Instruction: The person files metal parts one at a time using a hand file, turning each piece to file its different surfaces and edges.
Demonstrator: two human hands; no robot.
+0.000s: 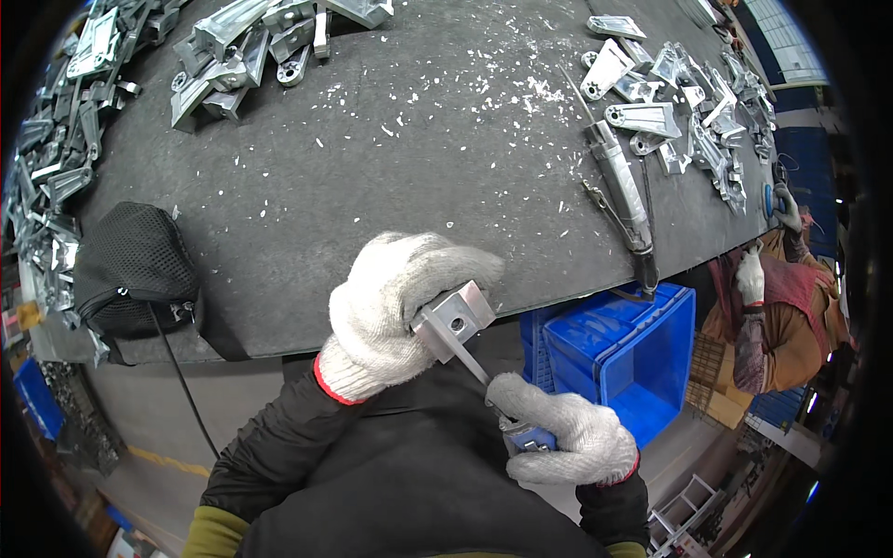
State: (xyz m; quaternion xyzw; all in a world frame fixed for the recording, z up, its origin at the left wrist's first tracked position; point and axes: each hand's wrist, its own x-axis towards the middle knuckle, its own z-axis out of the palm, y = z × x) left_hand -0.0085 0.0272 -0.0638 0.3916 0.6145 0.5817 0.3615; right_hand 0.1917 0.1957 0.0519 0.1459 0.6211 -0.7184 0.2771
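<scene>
My left hand (395, 302), in a white knit glove with a red cuff, is closed around a silver cast metal part (457, 321). A flat face with a round hole shows on the part; the glove hides the rest. My right hand (567, 431), gloved alike, is wrapped round a hand tool (530, 438) with a blue and grey handle. From it a narrow flat metal strip runs up to the lower edge of the part and appears to touch it. Whether the strip is a blade or a file I cannot tell. Both hands are at the table's near edge.
Cast metal parts lie in piles on the dark table (307, 200), at far left (237, 60) and right (651, 116). A black mesh bag (135, 270), a silver cylindrical tool with a thin tip (619, 177) and white shavings lie there. Blue crates (614, 349) and another person (772, 321) are at right.
</scene>
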